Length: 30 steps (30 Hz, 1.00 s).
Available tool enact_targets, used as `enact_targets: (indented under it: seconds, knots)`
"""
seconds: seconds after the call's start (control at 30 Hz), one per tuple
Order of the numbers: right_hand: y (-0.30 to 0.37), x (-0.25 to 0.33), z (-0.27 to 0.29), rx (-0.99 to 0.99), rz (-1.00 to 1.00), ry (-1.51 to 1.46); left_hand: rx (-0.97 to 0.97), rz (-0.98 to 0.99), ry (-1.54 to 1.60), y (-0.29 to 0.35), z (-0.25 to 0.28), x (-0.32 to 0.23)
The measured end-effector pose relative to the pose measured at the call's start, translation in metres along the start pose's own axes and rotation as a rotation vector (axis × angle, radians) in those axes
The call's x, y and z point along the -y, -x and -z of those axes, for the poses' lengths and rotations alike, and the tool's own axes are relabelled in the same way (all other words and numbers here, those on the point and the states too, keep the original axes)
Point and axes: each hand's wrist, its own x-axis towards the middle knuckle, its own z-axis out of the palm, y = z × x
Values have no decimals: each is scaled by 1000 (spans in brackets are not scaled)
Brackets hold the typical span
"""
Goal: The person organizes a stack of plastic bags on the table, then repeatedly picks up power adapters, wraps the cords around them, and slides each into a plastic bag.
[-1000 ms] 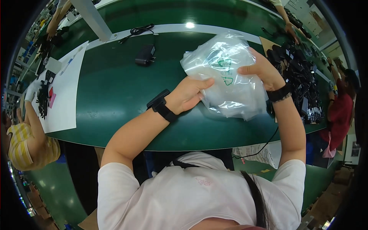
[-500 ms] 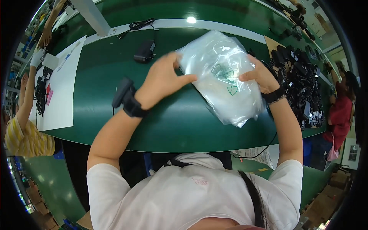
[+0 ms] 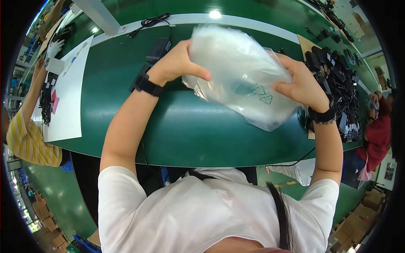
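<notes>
A thick stack of clear plastic bags with green recycling marks is lifted over the green table, spanning the space between both hands. My left hand grips its left edge, thumb on top and fingers underneath. At the opposite side my right hand pinches the right edge, its thumb pressing near the printed marks. Both wrists wear dark bands. A black power adapter lies just beyond my left wrist, partly covered by it.
A coiled black cable rests along the white rail. Many black adapters with cords are heaped at the right. To the left are a white sheet and a person in a yellow-striped shirt. Another person in red is at far right.
The bag stack has turned and spread wider, its left end swinging toward me. My right hand has moved right and nearer; my left hand now grips the stack's edge more fully.
</notes>
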Motion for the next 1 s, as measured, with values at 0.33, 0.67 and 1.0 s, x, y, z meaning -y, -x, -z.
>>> enact_targets:
  seconds: [0.33,0.67,1.0]
  knots:
    - [-46,-27,-20,336,-35,-275,72,39,245,-11,-36,24]
    - [-81,-54,-33,464,-260,-411,-256,272,239,-3,-56,8]
    - [-89,-83,-29,548,-353,-516,-153,361,516,-1,-30,35]
